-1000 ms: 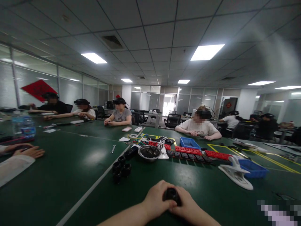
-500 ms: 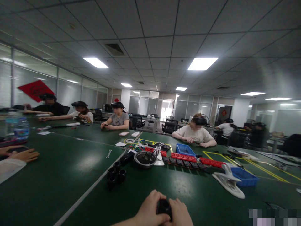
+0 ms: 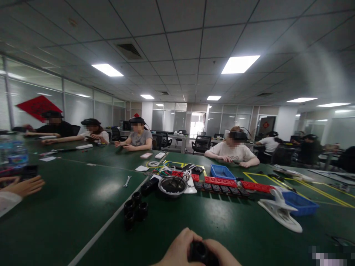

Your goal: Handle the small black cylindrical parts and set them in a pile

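Note:
At the bottom centre, a round black part (image 3: 198,251) sits between my two hands over the green table (image 3: 91,207). My left hand (image 3: 179,248) wraps round its left side, thumb low. Against its right side my right hand (image 3: 222,254) is curled, its fingers partly cut off by the frame's bottom edge. Several similar black cylindrical parts (image 3: 135,210) stand grouped on the table to the left. Behind them lies a metal bowl (image 3: 172,186) with dark contents.
Red and black strips (image 3: 220,181), tangled wires, a blue tray (image 3: 222,171), another blue tray (image 3: 301,203) and a white stand (image 3: 280,212) lie beyond my hands. A wrench (image 3: 127,181) is left. Another person's hand (image 3: 29,186) is at far left; other people sit around.
The view has shifted slightly. My hands and the black part appear lower and slightly further right, and my right hand's fingers have moved round the part. The neighbour's dark object is more visible.

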`<action>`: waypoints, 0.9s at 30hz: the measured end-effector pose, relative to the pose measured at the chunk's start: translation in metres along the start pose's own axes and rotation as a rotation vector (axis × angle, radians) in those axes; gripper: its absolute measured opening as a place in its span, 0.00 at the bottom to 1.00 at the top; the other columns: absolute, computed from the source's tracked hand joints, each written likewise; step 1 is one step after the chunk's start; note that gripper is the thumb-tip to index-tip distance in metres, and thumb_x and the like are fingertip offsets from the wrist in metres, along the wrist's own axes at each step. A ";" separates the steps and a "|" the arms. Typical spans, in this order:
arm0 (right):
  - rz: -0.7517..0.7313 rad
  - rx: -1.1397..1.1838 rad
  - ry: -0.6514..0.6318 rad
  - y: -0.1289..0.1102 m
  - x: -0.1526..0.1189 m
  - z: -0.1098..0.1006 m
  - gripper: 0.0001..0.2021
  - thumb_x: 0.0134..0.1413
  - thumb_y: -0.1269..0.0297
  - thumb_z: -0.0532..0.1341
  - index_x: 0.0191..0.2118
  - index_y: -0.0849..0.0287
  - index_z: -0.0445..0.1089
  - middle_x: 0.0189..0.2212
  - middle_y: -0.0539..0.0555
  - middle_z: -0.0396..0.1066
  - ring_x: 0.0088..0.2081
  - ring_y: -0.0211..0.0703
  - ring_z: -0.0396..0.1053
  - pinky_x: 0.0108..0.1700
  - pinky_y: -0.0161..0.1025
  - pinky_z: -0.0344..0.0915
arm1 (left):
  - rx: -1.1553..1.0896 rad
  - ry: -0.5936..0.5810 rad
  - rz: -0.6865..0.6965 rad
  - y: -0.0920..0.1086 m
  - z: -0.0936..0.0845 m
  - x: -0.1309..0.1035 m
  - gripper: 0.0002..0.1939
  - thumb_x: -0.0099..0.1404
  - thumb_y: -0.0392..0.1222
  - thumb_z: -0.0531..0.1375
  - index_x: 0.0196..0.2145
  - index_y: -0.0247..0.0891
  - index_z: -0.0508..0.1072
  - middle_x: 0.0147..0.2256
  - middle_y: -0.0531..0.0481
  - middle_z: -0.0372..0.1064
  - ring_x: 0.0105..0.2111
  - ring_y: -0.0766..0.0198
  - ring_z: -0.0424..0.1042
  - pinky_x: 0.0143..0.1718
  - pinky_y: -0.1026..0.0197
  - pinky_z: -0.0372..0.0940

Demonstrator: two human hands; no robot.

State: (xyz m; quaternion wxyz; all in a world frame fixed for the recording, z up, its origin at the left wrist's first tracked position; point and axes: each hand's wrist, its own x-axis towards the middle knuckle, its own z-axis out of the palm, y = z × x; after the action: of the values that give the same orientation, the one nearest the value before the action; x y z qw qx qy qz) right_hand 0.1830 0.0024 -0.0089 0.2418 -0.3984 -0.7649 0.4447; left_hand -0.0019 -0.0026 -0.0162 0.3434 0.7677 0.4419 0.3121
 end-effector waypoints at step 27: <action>0.042 -0.162 0.018 -0.013 -0.013 0.002 0.17 0.36 0.59 0.66 0.37 0.57 0.69 0.33 0.47 0.68 0.36 0.43 0.65 0.36 0.34 0.59 | 0.234 -0.166 0.207 0.025 -0.030 -0.014 0.21 0.50 0.42 0.64 0.44 0.50 0.68 0.39 0.57 0.67 0.38 0.61 0.65 0.38 0.64 0.57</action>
State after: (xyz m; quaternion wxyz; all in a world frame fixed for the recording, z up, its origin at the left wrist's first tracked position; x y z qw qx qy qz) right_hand 0.1842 -0.0126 0.0013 0.2062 -0.4364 -0.7878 0.3826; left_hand -0.0197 -0.0167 0.0183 0.2529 0.8669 0.3642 0.2279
